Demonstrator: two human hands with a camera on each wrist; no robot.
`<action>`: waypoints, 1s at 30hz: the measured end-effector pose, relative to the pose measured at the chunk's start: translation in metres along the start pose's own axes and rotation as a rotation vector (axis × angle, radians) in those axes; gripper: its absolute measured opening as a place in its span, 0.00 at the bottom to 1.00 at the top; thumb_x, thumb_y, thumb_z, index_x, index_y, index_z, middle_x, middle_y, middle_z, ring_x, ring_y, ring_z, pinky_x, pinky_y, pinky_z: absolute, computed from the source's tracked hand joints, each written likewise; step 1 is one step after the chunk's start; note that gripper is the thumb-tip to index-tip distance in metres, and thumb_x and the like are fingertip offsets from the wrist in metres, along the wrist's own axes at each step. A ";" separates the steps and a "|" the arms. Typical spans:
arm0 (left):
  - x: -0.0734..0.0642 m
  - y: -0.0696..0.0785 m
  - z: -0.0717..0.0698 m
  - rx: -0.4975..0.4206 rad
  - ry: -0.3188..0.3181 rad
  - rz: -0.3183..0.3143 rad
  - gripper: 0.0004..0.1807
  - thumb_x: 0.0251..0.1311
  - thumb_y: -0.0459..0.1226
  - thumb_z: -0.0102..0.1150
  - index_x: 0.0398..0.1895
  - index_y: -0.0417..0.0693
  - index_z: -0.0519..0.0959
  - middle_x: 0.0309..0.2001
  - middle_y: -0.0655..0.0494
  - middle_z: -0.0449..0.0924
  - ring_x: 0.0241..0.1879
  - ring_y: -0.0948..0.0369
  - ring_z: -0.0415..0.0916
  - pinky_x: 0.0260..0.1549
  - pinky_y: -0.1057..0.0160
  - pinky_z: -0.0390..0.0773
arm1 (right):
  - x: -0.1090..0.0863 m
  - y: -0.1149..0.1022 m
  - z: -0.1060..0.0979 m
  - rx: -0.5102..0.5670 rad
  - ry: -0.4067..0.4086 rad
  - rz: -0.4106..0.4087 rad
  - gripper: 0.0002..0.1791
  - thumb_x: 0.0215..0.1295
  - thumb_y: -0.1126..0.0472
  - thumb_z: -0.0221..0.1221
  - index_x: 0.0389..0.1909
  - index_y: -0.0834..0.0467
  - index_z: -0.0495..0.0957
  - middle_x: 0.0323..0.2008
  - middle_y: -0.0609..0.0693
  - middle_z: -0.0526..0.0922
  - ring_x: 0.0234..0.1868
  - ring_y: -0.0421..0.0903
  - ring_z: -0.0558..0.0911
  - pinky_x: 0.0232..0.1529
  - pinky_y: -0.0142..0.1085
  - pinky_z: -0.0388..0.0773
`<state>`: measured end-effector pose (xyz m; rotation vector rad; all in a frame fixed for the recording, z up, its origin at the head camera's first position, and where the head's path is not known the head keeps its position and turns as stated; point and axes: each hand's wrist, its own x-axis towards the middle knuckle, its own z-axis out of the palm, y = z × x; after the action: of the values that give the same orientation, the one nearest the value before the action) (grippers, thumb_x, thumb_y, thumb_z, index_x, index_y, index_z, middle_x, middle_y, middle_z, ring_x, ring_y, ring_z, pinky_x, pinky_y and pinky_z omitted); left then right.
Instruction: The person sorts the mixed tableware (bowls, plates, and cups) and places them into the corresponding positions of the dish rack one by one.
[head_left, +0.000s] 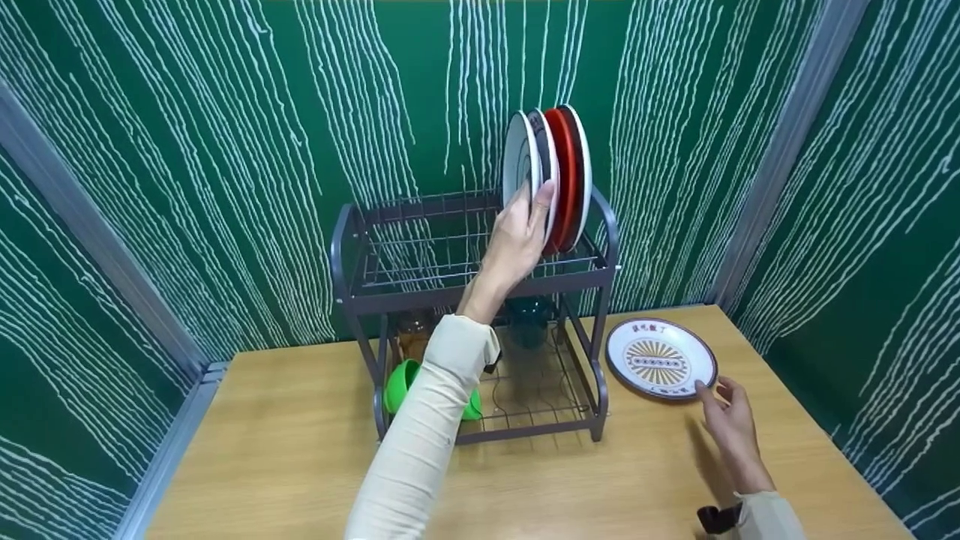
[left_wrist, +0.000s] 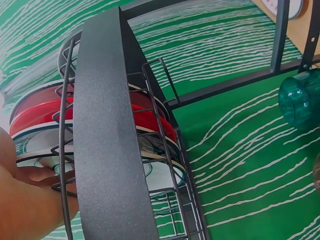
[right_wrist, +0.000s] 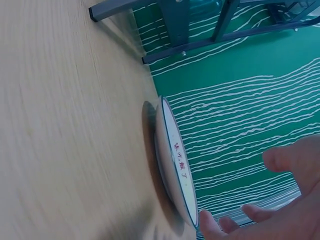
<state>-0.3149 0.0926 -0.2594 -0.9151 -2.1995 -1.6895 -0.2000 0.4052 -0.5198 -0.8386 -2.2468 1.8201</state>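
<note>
In the head view, my left hand (head_left: 516, 236) grips the leftmost white plate (head_left: 519, 154), which stands upright in the top tier of a dark dish rack (head_left: 480, 289). Its fingers lie along the plate's left face, with the thumb toward the neighbouring plate. Directly to the right stand a dark-patterned plate with a pale rim, a red plate (head_left: 564, 180) and another white-rimmed plate. A patterned white plate (head_left: 660, 358) lies flat on the table, right of the rack. My right hand (head_left: 731, 424) is at its near right rim, fingers spread and relaxed; in the right wrist view one fingertip (right_wrist: 207, 222) seems to meet the rim.
The rack's lower tier holds green bowls (head_left: 401, 386), a teal glass (head_left: 529, 322) and a brownish glass (head_left: 414, 334). Green panels with white streaks stand behind and beside the wooden table (head_left: 285, 450). Grey metal posts (head_left: 776, 150) frame the corners.
</note>
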 end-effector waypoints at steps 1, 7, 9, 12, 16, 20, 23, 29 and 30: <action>0.000 0.000 0.000 0.002 0.000 -0.002 0.25 0.83 0.50 0.35 0.74 0.48 0.64 0.55 0.50 0.74 0.52 0.59 0.79 0.54 0.59 0.82 | 0.003 0.000 0.001 0.005 0.003 0.002 0.46 0.80 0.40 0.43 0.82 0.62 0.33 0.80 0.68 0.37 0.78 0.67 0.50 0.74 0.59 0.59; -0.005 0.003 0.002 0.027 0.047 -0.040 0.31 0.83 0.51 0.35 0.80 0.47 0.56 0.71 0.47 0.68 0.65 0.55 0.74 0.66 0.52 0.73 | 0.016 0.003 0.005 0.000 0.037 0.013 0.46 0.81 0.43 0.43 0.81 0.63 0.30 0.80 0.69 0.36 0.78 0.68 0.50 0.76 0.59 0.54; -0.007 0.004 0.002 0.031 0.079 -0.045 0.32 0.83 0.51 0.35 0.81 0.45 0.54 0.76 0.46 0.63 0.69 0.53 0.70 0.68 0.51 0.70 | 0.019 0.004 0.006 0.002 0.044 0.016 0.47 0.80 0.43 0.44 0.81 0.64 0.30 0.80 0.70 0.36 0.78 0.68 0.50 0.76 0.59 0.53; -0.010 0.005 0.001 0.022 0.137 -0.023 0.31 0.82 0.49 0.36 0.81 0.44 0.56 0.77 0.45 0.61 0.71 0.52 0.68 0.68 0.52 0.71 | 0.024 0.006 0.008 0.011 0.046 0.029 0.48 0.80 0.43 0.44 0.81 0.63 0.27 0.79 0.71 0.36 0.78 0.69 0.50 0.77 0.59 0.50; -0.015 0.007 -0.001 0.000 0.202 0.023 0.29 0.82 0.47 0.37 0.78 0.43 0.60 0.75 0.44 0.64 0.68 0.52 0.69 0.66 0.53 0.74 | 0.031 0.006 0.011 0.010 0.047 0.063 0.48 0.80 0.42 0.43 0.80 0.61 0.24 0.79 0.71 0.36 0.79 0.68 0.48 0.77 0.59 0.47; -0.021 0.009 -0.001 -0.014 0.241 0.063 0.27 0.81 0.45 0.38 0.76 0.42 0.63 0.73 0.43 0.67 0.66 0.52 0.71 0.65 0.54 0.74 | 0.038 0.006 0.013 0.018 0.049 0.090 0.49 0.81 0.43 0.44 0.80 0.60 0.21 0.79 0.72 0.36 0.79 0.68 0.46 0.78 0.59 0.46; -0.026 0.011 -0.001 -0.023 0.273 0.093 0.26 0.80 0.45 0.38 0.74 0.41 0.66 0.70 0.43 0.70 0.65 0.53 0.72 0.64 0.57 0.75 | 0.044 0.009 0.015 0.020 0.038 0.106 0.49 0.81 0.44 0.43 0.78 0.60 0.18 0.79 0.72 0.37 0.80 0.66 0.46 0.78 0.57 0.43; -0.038 0.012 -0.001 -0.044 0.333 0.161 0.25 0.79 0.42 0.39 0.71 0.40 0.68 0.67 0.43 0.73 0.65 0.55 0.72 0.63 0.60 0.75 | 0.054 0.012 0.018 0.005 0.045 0.147 0.49 0.82 0.46 0.42 0.77 0.62 0.15 0.78 0.74 0.39 0.80 0.64 0.44 0.79 0.54 0.39; -0.040 0.013 -0.001 -0.050 0.340 0.170 0.24 0.79 0.42 0.39 0.71 0.40 0.68 0.66 0.43 0.74 0.64 0.55 0.73 0.63 0.61 0.75 | 0.055 0.012 0.018 0.000 0.048 0.153 0.49 0.82 0.46 0.42 0.77 0.63 0.16 0.78 0.74 0.39 0.80 0.64 0.44 0.78 0.54 0.39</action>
<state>-0.2758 0.0800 -0.2699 -0.7379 -1.8154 -1.6833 -0.2499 0.4181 -0.5488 -1.0694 -2.2089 1.8401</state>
